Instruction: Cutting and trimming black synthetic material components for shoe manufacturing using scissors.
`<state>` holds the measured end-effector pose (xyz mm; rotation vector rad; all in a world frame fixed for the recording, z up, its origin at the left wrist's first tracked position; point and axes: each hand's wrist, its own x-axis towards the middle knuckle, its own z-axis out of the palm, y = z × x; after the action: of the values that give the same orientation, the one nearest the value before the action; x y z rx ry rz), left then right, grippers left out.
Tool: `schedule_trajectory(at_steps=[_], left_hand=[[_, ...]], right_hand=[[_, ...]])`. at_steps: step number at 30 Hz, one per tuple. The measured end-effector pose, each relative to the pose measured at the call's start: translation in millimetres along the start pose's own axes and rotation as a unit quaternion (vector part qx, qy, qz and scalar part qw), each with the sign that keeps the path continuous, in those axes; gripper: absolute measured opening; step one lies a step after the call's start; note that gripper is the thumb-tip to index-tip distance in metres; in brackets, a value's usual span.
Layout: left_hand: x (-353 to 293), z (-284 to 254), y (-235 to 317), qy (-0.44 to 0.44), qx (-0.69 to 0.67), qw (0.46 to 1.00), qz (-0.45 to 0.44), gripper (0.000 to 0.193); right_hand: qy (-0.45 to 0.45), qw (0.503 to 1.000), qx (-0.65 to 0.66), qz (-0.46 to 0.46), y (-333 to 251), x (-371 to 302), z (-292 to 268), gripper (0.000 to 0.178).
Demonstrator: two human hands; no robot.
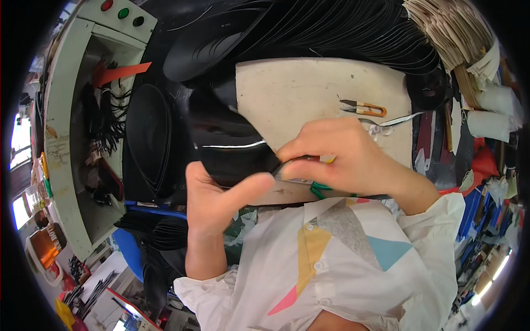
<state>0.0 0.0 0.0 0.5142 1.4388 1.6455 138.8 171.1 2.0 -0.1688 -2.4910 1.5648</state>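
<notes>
Blk stack by far edge of surface; blk sheet, long axis far-L to near-R; R hand pinches it; L hand state: can't tell.

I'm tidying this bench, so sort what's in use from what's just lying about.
In use:
black piece, pinched by the right hand, left hand at its near edge;
probably the black stack behind.

Apparently lying about:
snips;
orange strip.
</notes>
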Motion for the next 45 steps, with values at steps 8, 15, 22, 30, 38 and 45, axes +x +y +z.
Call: schedule_trajectory(at_steps=[8, 15, 22, 30, 38, 45], left_hand=[[-7, -4, -14, 0.110, -0.027, 0.993, -0.017, 0.017], [0, 19, -24, 0.110, -0.167, 0.980, -0.001, 0.011], [-7, 9, -36, 0.110, -0.229, 0.967, 0.025, 0.031], [-8, 15, -41, 0.094, -0.258, 0.961, -0.016, 0.031], [-7, 23, -39, 0.070, -0.260, 0.963, -0.026, 0.031], [-9, 25, -33, 0.101, -0.224, 0.969, 0.015, 0.027]], right_hand=[[0.324, 0.816, -0.478, 0.036, 57, -76, -77, 0.011], [-0.073, 0.903, -0.423, -0.004, 37, -120, 38, 0.029], [0.000, 0.969, -0.201, 0.140, 48, -114, 25, 0.043], [-0.019, 0.992, 0.040, 0.122, 27, -78, 27, 0.057], [0.105, 0.989, -0.101, 0.011, 36, -74, 36, 0.061], [0.063, 0.994, -0.082, 0.031, 40, -81, 35, 0.055]])
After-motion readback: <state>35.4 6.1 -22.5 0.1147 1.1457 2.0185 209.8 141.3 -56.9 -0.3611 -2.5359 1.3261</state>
